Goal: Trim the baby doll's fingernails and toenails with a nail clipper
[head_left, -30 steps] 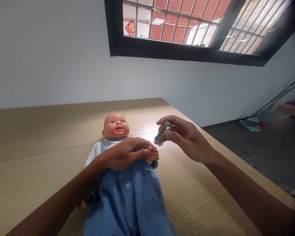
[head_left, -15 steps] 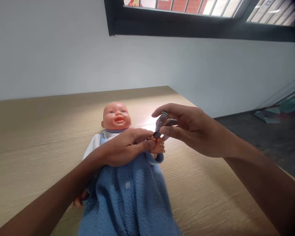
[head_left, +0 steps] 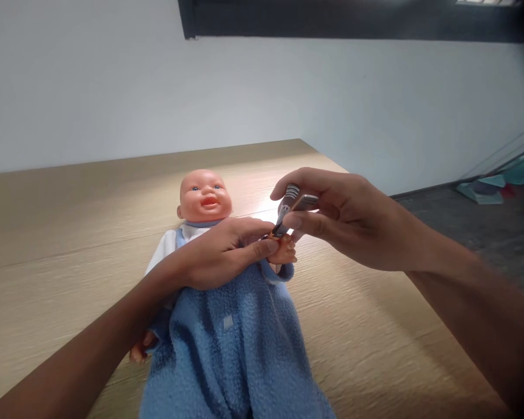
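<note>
A baby doll (head_left: 206,198) in blue fleece overalls and a white top lies on its back on the table, head toward the wall. My left hand (head_left: 225,253) reaches across its chest, thumb and fingers closed on the doll's hand (head_left: 286,251). In my right hand (head_left: 344,218) is a nail clipper (head_left: 289,206), pinched between thumb and fingers with its lever raised. The clipper's jaw end meets the doll's fingers near my left fingertips. Whether the jaws enclose a finger cannot be made out.
The pale wooden table (head_left: 61,221) reaches to a white wall (head_left: 262,87) with a dark window frame (head_left: 310,20) above. Past the table's right edge, colored folded items (head_left: 484,189) lie on the dark floor (head_left: 441,227).
The view has tipped downward, so less of the window shows. My left hand keeps its hold on the doll's hand, and the clipper remains at the doll's fingers, its lever now seen more clearly.
</note>
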`<state>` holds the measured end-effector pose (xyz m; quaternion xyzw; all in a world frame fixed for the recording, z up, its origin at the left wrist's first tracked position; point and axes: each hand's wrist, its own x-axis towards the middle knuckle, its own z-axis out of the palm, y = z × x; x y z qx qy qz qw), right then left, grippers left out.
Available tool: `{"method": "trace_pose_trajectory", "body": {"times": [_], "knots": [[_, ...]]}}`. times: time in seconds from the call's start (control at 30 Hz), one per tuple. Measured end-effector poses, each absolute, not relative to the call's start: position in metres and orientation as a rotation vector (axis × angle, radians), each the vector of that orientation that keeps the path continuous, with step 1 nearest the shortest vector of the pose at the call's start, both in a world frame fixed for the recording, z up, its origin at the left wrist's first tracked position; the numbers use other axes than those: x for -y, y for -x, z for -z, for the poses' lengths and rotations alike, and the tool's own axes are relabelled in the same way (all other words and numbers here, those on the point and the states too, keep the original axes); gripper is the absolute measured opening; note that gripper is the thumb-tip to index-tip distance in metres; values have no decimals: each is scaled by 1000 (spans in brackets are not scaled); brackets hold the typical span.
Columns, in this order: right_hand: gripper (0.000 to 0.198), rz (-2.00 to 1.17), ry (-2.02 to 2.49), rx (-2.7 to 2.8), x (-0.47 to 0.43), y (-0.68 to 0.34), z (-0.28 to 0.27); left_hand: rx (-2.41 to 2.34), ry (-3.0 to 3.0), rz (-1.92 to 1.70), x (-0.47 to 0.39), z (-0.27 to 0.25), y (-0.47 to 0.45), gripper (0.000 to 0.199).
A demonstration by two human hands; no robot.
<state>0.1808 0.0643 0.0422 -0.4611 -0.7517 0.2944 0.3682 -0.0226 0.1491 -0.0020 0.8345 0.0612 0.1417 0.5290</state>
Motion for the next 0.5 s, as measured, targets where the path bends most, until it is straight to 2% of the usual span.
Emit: {"method": "trace_pose_trajectory", "body": {"times": [0.5], "knots": [[20,-770,1159,1935,-63,-178,-44,-129,-2037,-327,-148,1,23,25]]}}
